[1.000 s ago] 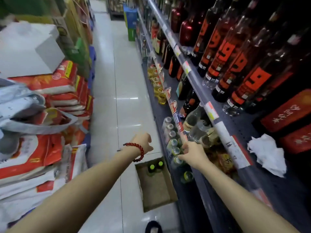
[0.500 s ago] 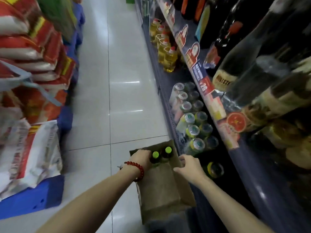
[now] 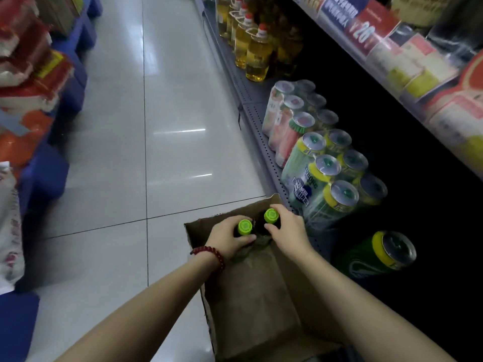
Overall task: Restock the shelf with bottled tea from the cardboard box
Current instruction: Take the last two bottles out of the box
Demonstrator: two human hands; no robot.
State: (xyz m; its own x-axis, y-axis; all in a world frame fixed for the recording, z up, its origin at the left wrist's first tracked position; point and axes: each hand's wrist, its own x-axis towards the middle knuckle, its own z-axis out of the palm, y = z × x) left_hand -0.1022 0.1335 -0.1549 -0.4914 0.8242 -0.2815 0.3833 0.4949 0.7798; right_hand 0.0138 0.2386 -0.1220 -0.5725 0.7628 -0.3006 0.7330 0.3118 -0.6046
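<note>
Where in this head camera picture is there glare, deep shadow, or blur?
Head view: glare streaks on the floor tiles; the lower shelf recess is nearly black; sacks at left smear with blur; both hands, left and right, stay sharp.

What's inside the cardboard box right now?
Two green-capped bottles stand at the far end of the cardboard box, one under each hand. Their bodies are mostly hidden. The rest is bare cardboard.

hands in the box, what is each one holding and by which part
Each grips one bottle by the neck, just under its green cap: left hand on the left bottle, right hand on the right bottle.
</note>
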